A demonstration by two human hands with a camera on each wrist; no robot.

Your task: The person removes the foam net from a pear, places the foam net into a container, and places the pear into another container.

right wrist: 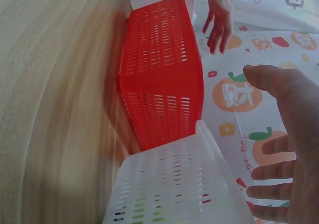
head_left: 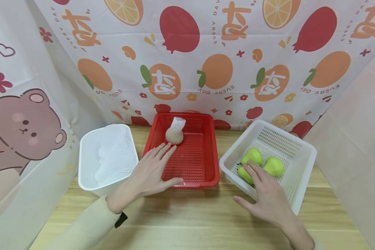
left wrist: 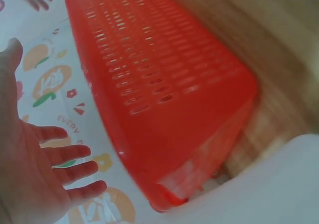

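Observation:
My left hand [head_left: 151, 172] hovers over the near left part of a red basket [head_left: 214, 156], fingers spread and holding nothing. Just past its fingertips lies a pear in a white foam net [head_left: 175, 133]. On the right, my right hand [head_left: 267, 192] reaches over the near side of a white slotted basket [head_left: 300, 146], its fingers extended above green pears [head_left: 274, 166]. That hand partly covers the pears, and whether it touches one I cannot tell. Both wrist views show the hands with straight fingers, the left hand [left wrist: 37, 171] and right hand [right wrist: 294, 134] grasping nothing.
A white bin [head_left: 84, 156] with white foam nets [head_left: 115, 156] stands left of the red basket. The containers sit on a wooden table [head_left: 187, 222]. Behind hangs a fruit-print curtain [head_left: 187, 76], and pale sheets close off both sides.

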